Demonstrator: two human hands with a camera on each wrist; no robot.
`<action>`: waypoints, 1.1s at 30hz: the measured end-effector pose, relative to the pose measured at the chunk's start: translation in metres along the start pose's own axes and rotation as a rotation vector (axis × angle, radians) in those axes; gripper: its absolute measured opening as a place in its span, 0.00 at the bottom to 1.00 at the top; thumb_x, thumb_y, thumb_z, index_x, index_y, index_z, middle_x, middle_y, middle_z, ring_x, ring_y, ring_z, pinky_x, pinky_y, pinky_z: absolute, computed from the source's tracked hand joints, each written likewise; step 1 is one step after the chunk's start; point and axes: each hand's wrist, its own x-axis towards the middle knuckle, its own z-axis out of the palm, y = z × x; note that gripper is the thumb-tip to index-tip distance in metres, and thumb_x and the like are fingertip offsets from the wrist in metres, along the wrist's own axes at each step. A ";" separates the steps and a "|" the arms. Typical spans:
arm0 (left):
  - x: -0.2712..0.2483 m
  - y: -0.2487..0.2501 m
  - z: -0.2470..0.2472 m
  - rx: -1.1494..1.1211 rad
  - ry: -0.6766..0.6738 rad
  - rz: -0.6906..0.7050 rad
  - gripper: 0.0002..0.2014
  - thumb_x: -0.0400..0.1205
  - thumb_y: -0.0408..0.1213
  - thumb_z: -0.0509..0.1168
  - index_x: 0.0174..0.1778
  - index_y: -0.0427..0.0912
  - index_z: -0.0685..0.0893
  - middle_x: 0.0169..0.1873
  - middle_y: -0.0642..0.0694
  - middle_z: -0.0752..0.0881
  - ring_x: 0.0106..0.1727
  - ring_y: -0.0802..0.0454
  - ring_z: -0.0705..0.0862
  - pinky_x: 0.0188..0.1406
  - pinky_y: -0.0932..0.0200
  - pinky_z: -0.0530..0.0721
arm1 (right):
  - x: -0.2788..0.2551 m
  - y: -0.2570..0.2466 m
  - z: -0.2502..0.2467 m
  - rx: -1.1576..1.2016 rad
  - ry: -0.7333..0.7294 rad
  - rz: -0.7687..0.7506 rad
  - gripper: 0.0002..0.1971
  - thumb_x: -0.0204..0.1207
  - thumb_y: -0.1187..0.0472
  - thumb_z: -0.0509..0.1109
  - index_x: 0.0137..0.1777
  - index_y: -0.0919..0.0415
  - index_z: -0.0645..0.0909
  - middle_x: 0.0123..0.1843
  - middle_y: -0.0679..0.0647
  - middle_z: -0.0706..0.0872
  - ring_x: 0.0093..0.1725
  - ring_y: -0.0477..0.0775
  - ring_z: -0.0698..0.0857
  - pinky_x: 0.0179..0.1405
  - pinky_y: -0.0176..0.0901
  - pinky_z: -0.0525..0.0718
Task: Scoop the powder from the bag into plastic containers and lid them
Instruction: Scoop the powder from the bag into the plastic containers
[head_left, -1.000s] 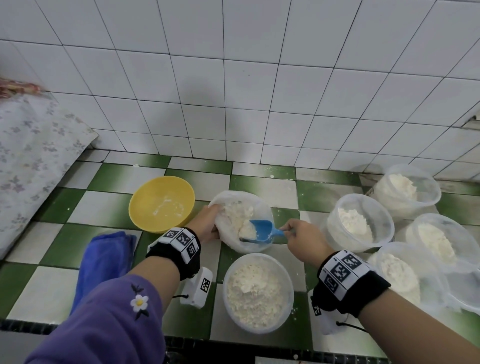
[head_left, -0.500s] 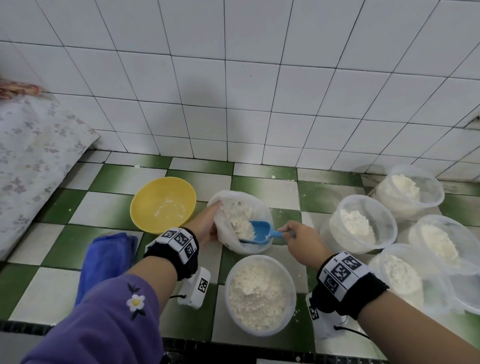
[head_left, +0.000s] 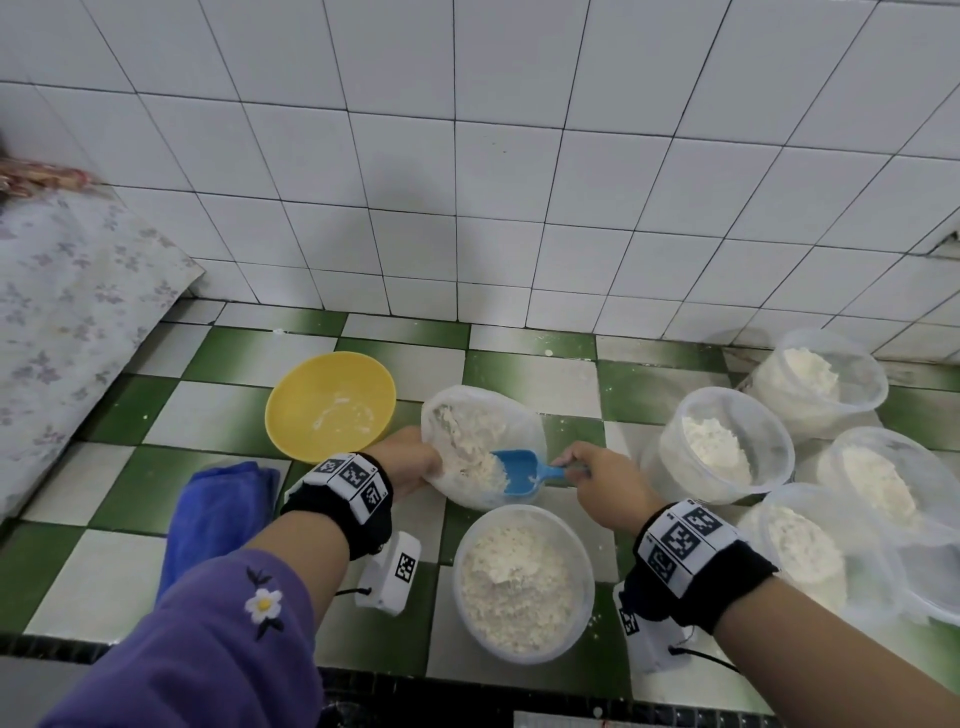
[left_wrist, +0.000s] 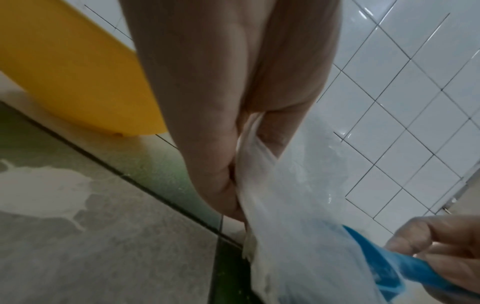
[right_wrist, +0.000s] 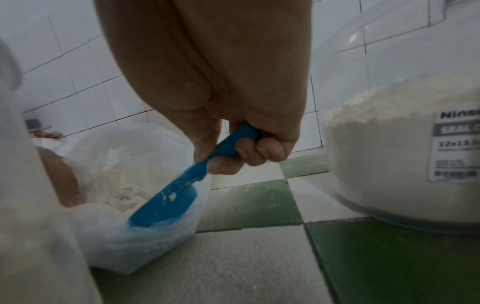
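Observation:
A clear plastic bag (head_left: 478, 415) of white powder lies open on the green-and-white tiled floor. My left hand (head_left: 413, 460) pinches the bag's left rim, seen close in the left wrist view with the plastic (left_wrist: 259, 164) gathered between fingers and thumb. My right hand (head_left: 605, 480) grips the handle of a blue scoop (head_left: 522, 470), whose bowl sits inside the bag's mouth against the powder (right_wrist: 116, 185). The scoop (right_wrist: 182, 191) slopes down into the bag (right_wrist: 145, 236). A round clear container (head_left: 522, 582), nearly full of powder, stands just in front of the bag.
A yellow bowl (head_left: 330, 405) with powder traces sits left of the bag. A blue cloth (head_left: 218, 514) lies at the near left. Several clear containers (head_left: 719, 444) holding powder cluster at the right; one labelled tub (right_wrist: 405, 144) stands close to my right hand. A white tiled wall (head_left: 467, 182) lies behind.
The scoop has pushed a little deeper into the bag's powder. My left hand keeps its hold on the bag's rim.

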 end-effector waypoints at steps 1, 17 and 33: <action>0.000 0.000 0.000 -0.006 0.002 -0.001 0.28 0.75 0.11 0.51 0.71 0.28 0.76 0.64 0.32 0.83 0.67 0.37 0.81 0.71 0.41 0.77 | 0.000 -0.001 0.001 0.004 -0.017 -0.001 0.12 0.82 0.67 0.58 0.54 0.54 0.81 0.48 0.51 0.83 0.46 0.51 0.80 0.46 0.39 0.76; -0.016 0.002 0.005 -0.088 0.118 -0.040 0.25 0.78 0.14 0.49 0.69 0.28 0.77 0.64 0.31 0.83 0.66 0.34 0.81 0.68 0.39 0.79 | -0.017 0.010 -0.015 0.305 -0.008 -0.005 0.12 0.85 0.64 0.57 0.53 0.55 0.83 0.40 0.51 0.80 0.39 0.46 0.76 0.43 0.37 0.76; -0.030 -0.007 0.010 -0.271 0.241 -0.046 0.16 0.88 0.45 0.56 0.59 0.38 0.84 0.53 0.36 0.89 0.56 0.36 0.87 0.53 0.42 0.86 | -0.047 -0.009 -0.040 0.208 0.015 -0.107 0.13 0.85 0.63 0.57 0.56 0.56 0.83 0.41 0.48 0.81 0.41 0.44 0.77 0.40 0.32 0.74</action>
